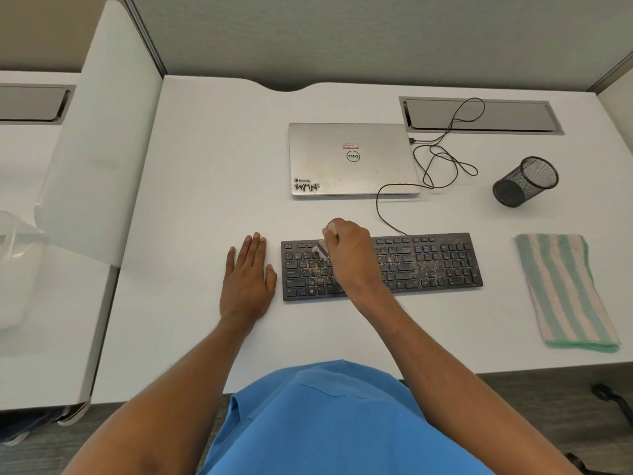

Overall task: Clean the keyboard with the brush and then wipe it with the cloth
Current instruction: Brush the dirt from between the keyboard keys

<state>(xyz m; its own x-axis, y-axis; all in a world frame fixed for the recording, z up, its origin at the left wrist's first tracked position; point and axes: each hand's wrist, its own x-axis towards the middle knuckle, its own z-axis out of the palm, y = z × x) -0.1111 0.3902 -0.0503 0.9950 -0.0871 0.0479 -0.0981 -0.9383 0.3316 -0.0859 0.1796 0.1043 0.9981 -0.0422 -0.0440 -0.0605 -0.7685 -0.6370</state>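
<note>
Black mesh pen cup (524, 181) on worktop (205, 166), right hand (346, 248) fingers curled round brush (321, 250) on crumb-strewn keyboard (428, 265) left keys, left hand (248, 282) flat beside keyboard, fingers straight, striped cloth (565, 289) at right

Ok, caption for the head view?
Right hand holds the brush on the dusty keyboard; left hand flat on the desk; cloth aside.

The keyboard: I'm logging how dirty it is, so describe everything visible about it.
The keyboard is a black, flat, full-size, plastic-looking board with number pad, lying level on the white desk. Tan crumbs speckle its keys. A black cable leaves its back edge. The right hand holds a brush on its left keys.
</note>
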